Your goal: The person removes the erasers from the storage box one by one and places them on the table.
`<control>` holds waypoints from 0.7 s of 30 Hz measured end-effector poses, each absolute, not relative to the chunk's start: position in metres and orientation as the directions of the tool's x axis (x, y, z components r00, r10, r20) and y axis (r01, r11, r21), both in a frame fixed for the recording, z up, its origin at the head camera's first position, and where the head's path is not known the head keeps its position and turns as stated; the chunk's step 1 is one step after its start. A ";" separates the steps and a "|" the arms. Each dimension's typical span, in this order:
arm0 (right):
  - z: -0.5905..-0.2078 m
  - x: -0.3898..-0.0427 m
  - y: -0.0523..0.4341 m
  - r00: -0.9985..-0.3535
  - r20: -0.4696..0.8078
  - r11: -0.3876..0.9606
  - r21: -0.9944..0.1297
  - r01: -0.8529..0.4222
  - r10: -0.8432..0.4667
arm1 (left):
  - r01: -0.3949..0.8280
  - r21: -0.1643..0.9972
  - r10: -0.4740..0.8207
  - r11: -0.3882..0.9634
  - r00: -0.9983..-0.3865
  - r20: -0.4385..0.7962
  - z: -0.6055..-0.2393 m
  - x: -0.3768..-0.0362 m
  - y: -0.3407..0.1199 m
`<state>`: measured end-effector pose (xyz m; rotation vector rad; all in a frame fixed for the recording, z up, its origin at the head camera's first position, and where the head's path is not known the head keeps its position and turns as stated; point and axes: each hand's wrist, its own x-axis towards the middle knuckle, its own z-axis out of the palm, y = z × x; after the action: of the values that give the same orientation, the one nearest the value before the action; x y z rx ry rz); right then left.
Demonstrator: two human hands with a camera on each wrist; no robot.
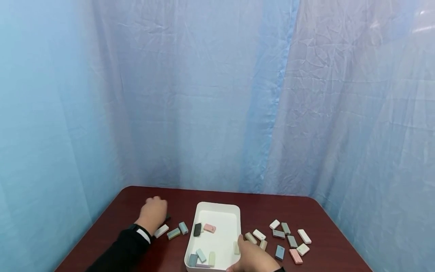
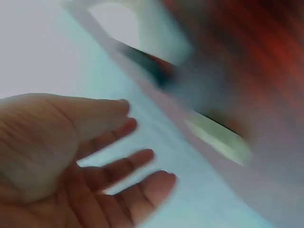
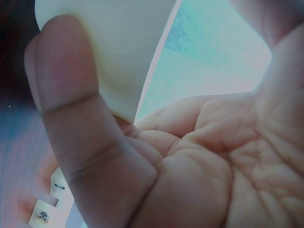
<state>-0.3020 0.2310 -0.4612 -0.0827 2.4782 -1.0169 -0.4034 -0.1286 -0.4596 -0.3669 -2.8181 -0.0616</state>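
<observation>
My left hand (image 1: 153, 214) is over the left part of the table, close to a dark tile (image 1: 167, 217) and a white tile (image 1: 161, 231). In the left wrist view, the fingers of this hand (image 2: 90, 161) are loosely bent with nothing between them; the tiles beyond are blurred. My right hand (image 1: 255, 257) grips the white tray (image 1: 222, 215) by its right side near the front corner. The right wrist view has the fingers (image 3: 71, 95) bent along the tray wall (image 3: 128, 52). Inside the tray lie several small tiles, among them a black one (image 1: 197, 229) and a pink one (image 1: 209, 228).
Left of the tray lie a blue tile (image 1: 183, 227) and a blue-and-yellow tile (image 1: 173, 234). Several white, grey, blue and pink tiles are scattered on the right, including a pink tile (image 1: 295, 256). Light blue curtains (image 1: 210, 113) surround the dark red table (image 1: 142, 192).
</observation>
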 end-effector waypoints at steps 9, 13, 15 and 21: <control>-0.457 -0.296 0.228 -0.919 -0.301 0.781 -0.625 -0.011 -0.254 | 0.621 -0.121 0.632 0.775 -0.769 0.101 -0.451 -0.367 -0.024; -0.457 -0.295 0.228 -0.911 -0.326 0.755 -0.655 0.027 -0.250 | 0.652 -0.227 0.667 0.723 -0.745 -0.012 -0.455 -0.349 -0.012; -0.457 -0.294 0.228 -0.910 -0.332 0.750 -0.661 0.039 -0.246 | 0.659 -0.290 0.679 0.694 -0.733 -0.041 -0.457 -0.343 -0.011; -0.457 -0.294 0.230 -0.915 -0.316 0.750 -0.661 0.022 -0.251 | 0.701 -0.191 0.699 0.687 -0.709 -0.090 -0.455 -0.334 -0.006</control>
<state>-0.2938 0.2295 -0.4570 -0.1751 2.5616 -0.9736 -0.3338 -0.0062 -0.4546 -1.2015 -2.8944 0.3349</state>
